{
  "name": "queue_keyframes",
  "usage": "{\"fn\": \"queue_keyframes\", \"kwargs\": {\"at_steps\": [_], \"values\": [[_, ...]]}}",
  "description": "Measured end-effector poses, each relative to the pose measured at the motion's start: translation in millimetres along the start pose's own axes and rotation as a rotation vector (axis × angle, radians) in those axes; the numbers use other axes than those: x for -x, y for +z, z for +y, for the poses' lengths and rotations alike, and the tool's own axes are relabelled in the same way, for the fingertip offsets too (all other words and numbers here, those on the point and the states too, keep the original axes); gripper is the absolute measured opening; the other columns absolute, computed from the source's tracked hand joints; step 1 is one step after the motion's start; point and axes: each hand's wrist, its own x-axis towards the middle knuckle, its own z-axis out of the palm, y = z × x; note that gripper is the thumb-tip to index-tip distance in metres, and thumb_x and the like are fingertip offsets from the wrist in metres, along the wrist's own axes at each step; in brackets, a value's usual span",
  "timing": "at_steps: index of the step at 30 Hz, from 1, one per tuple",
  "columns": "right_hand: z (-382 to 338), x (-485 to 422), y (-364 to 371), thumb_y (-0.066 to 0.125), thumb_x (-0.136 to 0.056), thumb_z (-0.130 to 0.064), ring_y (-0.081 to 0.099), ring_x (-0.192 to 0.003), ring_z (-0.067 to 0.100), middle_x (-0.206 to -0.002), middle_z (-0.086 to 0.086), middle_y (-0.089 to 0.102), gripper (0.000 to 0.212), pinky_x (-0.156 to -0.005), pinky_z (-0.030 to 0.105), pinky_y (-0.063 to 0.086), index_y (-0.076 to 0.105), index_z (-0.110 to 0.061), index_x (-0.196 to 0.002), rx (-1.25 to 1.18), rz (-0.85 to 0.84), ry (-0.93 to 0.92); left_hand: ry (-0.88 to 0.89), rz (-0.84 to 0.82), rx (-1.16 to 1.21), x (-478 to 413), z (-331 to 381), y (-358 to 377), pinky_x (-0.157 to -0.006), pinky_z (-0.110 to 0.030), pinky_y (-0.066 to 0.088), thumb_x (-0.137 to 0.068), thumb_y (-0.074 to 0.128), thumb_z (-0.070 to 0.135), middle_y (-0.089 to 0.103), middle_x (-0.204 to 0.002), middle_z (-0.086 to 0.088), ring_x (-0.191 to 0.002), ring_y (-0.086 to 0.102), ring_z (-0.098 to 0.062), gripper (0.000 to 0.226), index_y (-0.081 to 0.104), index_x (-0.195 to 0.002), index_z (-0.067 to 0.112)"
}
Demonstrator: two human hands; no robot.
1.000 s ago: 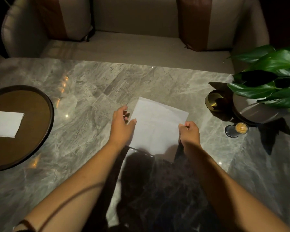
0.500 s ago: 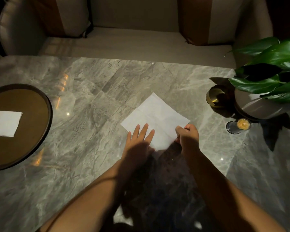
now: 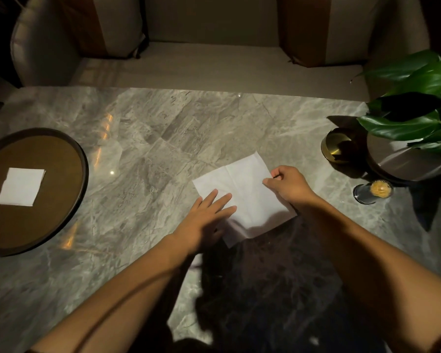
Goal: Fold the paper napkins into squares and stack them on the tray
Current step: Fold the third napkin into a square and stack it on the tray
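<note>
White paper napkin [image 3: 242, 197], part-folded and creased, lies flat on the table well to the right of the round brown tray with a dark rim [image 3: 83, 161]. It looks very light, limp and easy to tear, so it will likely slide or lift at a touch. It probably handles best pinned flat with one palm while the other takes a free corner or edge and brings it over. The left hand [image 3: 204, 220] rests on the sheet's near-left part with fingers straight and spread, pressing it down. The right hand [image 3: 289, 183] has curled fingers pinching the sheet's right edge.

Beyond the tray, across the far side, runs a beige upholstered sofa with brown cushions [image 3: 214, 64]. The polished grey marble table [image 3: 163, 123] carries everything and looks slick. Far right of the tray stands a broad-leaved green plant in a dark round pot [image 3: 413, 98]. On the tray lies one folded white square napkin [image 3: 21, 186]. Beside the pot sit a small brass bowl [image 3: 337, 146] and a small glass toothpick holder [image 3: 373, 191].
</note>
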Motion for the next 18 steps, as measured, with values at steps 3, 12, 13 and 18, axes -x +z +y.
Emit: {"fn": "queue_keyframes", "kwargs": {"at_steps": [3, 12, 13, 18], "values": [[-2.3, -2.7, 6.6, 0.067, -0.092, -0.027, 0.053, -0.064, 0.022, -0.069, 0.008, 0.055, 0.027, -0.065, 0.033, 0.045, 0.057, -0.008, -0.074, 0.068, -0.006, 0.001, -0.03, 0.036, 0.035, 2.0, -1.9, 0.4, -0.121, -0.046, 0.006, -0.094, 0.062, 0.028, 0.015, -0.165, 0.008, -0.154, 0.002, -0.02, 0.057, 0.042, -0.148, 0.031], [-3.6, 20.6, -6.5, 0.056, -0.098, -0.022, 0.064, -0.08, 0.017, -0.086, 0.006, 0.069, 0.014, -0.071, 0.031, 0.052, 0.063, -0.013, -0.09, -0.113, 0.003, -0.149, -0.36, 0.299, 0.198, -3.8, -9.9, 1.8, -0.121, -0.037, 0.018, -0.095, 0.062, 0.028, 0.025, -0.162, -0.013, -0.149, 0.022, -0.028, 0.057, 0.046, -0.146, 0.01], [-3.9, 23.4, -7.5, 0.056, -0.098, -0.024, 0.064, -0.08, 0.015, -0.087, 0.006, 0.069, 0.014, -0.072, 0.03, 0.052, 0.063, -0.015, -0.09, -0.115, 0.004, -0.17, -0.406, 0.346, 0.262, -8.4, -7.8, -0.4, -0.12, -0.037, 0.02, -0.094, 0.063, 0.026, 0.026, -0.161, -0.014, -0.149, 0.023, -0.028, 0.059, 0.044, -0.146, 0.009], [-11.9, 32.3, -14.2, 0.056, -0.096, -0.027, 0.072, -0.093, 0.03, -0.1, 0.015, 0.072, 0.016, -0.078, 0.042, 0.061, 0.068, -0.017, -0.101, -0.362, -0.079, -0.152, -0.583, 0.514, 0.781, -34.0, 3.0, -18.1, -0.105, -0.033, 0.043, -0.093, 0.065, 0.03, 0.052, -0.141, -0.006, -0.125, 0.054, -0.019, 0.061, 0.039, -0.147, 0.015]]}}
